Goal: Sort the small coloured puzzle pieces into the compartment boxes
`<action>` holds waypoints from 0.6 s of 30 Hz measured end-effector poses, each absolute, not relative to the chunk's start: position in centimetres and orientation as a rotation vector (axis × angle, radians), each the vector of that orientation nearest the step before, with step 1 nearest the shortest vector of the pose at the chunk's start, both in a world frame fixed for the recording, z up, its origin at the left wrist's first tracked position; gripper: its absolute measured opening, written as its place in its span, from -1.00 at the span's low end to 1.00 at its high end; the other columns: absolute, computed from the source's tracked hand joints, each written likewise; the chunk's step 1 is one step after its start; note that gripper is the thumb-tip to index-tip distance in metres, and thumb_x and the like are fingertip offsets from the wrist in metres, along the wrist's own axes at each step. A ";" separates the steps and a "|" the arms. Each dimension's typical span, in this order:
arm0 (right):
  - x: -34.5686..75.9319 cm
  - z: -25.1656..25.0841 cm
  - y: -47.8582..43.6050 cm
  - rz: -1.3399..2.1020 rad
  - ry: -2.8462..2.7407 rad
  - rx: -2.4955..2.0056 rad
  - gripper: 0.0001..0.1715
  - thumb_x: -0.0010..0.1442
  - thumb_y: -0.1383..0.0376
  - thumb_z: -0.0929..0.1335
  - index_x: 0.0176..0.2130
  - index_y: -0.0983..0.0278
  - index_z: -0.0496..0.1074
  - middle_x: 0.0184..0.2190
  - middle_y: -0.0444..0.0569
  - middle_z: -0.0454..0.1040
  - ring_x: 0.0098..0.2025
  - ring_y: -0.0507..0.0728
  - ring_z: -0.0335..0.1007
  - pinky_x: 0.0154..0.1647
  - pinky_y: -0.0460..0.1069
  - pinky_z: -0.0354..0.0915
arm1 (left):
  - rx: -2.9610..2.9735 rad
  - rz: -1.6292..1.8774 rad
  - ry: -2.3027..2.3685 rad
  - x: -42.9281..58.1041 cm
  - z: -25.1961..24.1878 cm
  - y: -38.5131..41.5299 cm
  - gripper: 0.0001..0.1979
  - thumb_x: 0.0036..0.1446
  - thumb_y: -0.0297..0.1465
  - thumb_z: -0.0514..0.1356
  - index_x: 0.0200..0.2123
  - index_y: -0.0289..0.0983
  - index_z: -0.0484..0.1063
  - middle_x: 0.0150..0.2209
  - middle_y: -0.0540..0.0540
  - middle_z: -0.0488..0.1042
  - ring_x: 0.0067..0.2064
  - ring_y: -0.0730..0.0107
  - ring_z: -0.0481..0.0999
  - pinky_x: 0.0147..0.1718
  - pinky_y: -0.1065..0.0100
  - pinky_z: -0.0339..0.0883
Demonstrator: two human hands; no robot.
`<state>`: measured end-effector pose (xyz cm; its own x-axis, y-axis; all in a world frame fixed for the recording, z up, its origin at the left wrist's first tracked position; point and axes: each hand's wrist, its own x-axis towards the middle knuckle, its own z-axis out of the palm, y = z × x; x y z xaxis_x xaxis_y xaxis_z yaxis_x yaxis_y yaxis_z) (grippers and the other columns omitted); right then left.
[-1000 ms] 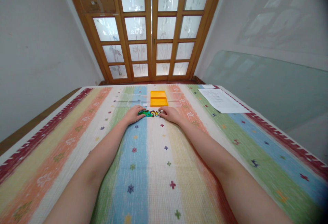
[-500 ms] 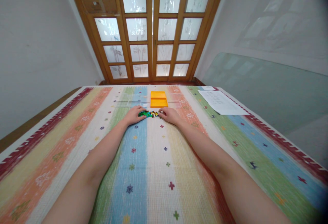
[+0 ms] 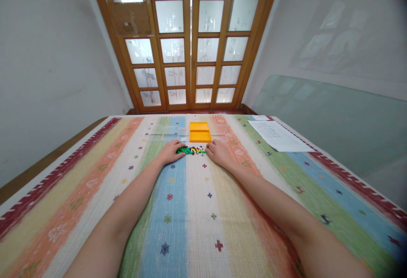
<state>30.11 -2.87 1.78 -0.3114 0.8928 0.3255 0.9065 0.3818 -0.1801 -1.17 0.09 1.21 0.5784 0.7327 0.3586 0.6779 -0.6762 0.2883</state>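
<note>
A heap of small colourful plastic pieces lies on the striped tablecloth, green and blue at its left end, with yellow, dark and white ones toward the right. My left hand curves round the green end, thumb and fingers apart, touching the pieces. At the right end, my right hand has its thumb and fingertips drawn together beside a green piece; whatever lies between them is too small to make out. Just beyond the heap sits an open orange-yellow box with two shallow halves.
Clear plastic trays lie left of the box, and more clear plastic shows on its right. Printed paper sheets rest at the right of the tablecloth. Past the table's far edge stand wooden doors with glass panes.
The camera has tilted up a little, so everything sits lower. My right hand has shifted slightly right, and more pieces show at that end. My left hand stays at the green end.
</note>
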 end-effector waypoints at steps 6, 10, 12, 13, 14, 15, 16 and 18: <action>32.6 1.3 -4.6 -0.031 -2.334 -1.478 -0.59 0.50 0.09 0.22 0.08 0.25 0.50 0.05 0.13 0.46 0.08 0.23 0.38 0.13 0.05 0.23 | 2.689 0.684 1.219 -1.0 1.2 0.1 -0.56 0.26 -0.12 0.26 0.16 -0.12 0.52 0.01 -0.18 0.46 0.09 0.07 0.44 0.14 0.08 0.32; 33.0 1.3 -4.8 -0.010 -2.378 -1.460 -0.55 0.51 0.09 0.19 0.17 0.24 0.45 0.12 0.15 0.44 0.15 0.25 0.36 0.19 0.07 0.20 | 2.705 0.686 1.236 -0.8 1.2 0.0 -0.57 0.27 -0.12 0.25 0.15 -0.12 0.52 0.02 -0.18 0.46 0.09 0.07 0.44 0.13 0.07 0.33; 32.9 1.3 -4.5 0.000 -2.390 -1.458 -0.54 0.52 0.12 0.17 0.19 0.24 0.44 0.10 0.15 0.45 0.15 0.25 0.36 0.20 0.07 0.21 | 2.709 0.683 1.233 -0.8 1.3 0.0 -0.56 0.27 -0.12 0.25 0.15 -0.13 0.51 0.02 -0.19 0.47 0.10 0.07 0.44 0.13 0.08 0.33; 32.8 1.3 -4.3 0.005 -2.396 -1.456 -0.54 0.52 0.13 0.16 0.20 0.24 0.44 0.10 0.16 0.45 0.15 0.25 0.36 0.21 0.08 0.21 | 2.710 0.682 1.230 -0.8 1.3 0.0 -0.56 0.27 -0.12 0.25 0.15 -0.13 0.51 0.03 -0.19 0.47 0.10 0.07 0.44 0.13 0.08 0.33; 32.7 1.2 -4.2 0.007 -2.400 -1.457 -0.53 0.53 0.14 0.15 0.21 0.25 0.43 0.10 0.16 0.45 0.16 0.25 0.35 0.21 0.08 0.21 | 2.710 0.682 1.227 -0.8 1.3 0.0 -0.56 0.27 -0.12 0.25 0.16 -0.14 0.50 0.03 -0.19 0.47 0.10 0.07 0.44 0.13 0.08 0.33; 32.7 1.1 -4.0 0.005 -2.401 -1.461 -0.53 0.53 0.15 0.15 0.21 0.25 0.42 0.11 0.17 0.44 0.17 0.25 0.34 0.22 0.08 0.21 | 2.708 0.683 1.225 -0.8 1.3 0.1 -0.56 0.27 -0.12 0.25 0.16 -0.14 0.50 0.03 -0.19 0.47 0.10 0.07 0.44 0.13 0.08 0.33; 32.7 1.0 -3.9 0.000 -2.401 -1.470 -0.53 0.53 0.16 0.15 0.22 0.26 0.42 0.13 0.17 0.44 0.19 0.26 0.33 0.23 0.09 0.20 | 2.706 0.682 1.223 -0.8 1.2 0.1 -0.56 0.27 -0.12 0.25 0.15 -0.13 0.51 0.03 -0.19 0.47 0.10 0.07 0.44 0.13 0.08 0.33; 32.7 0.8 -3.8 -0.014 -2.400 -1.488 -0.53 0.52 0.18 0.15 0.23 0.26 0.41 0.16 0.18 0.42 0.22 0.26 0.31 0.24 0.09 0.19 | 2.702 0.686 1.226 -0.8 1.2 0.1 -0.57 0.27 -0.13 0.25 0.14 -0.13 0.51 0.03 -0.19 0.47 0.09 0.07 0.44 0.14 0.08 0.32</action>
<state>32.72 -3.80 0.79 -0.4085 0.8716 0.2710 0.8747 0.4586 -0.1565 -0.80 0.06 1.20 0.5752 0.7346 0.3600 0.6913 -0.6718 0.2663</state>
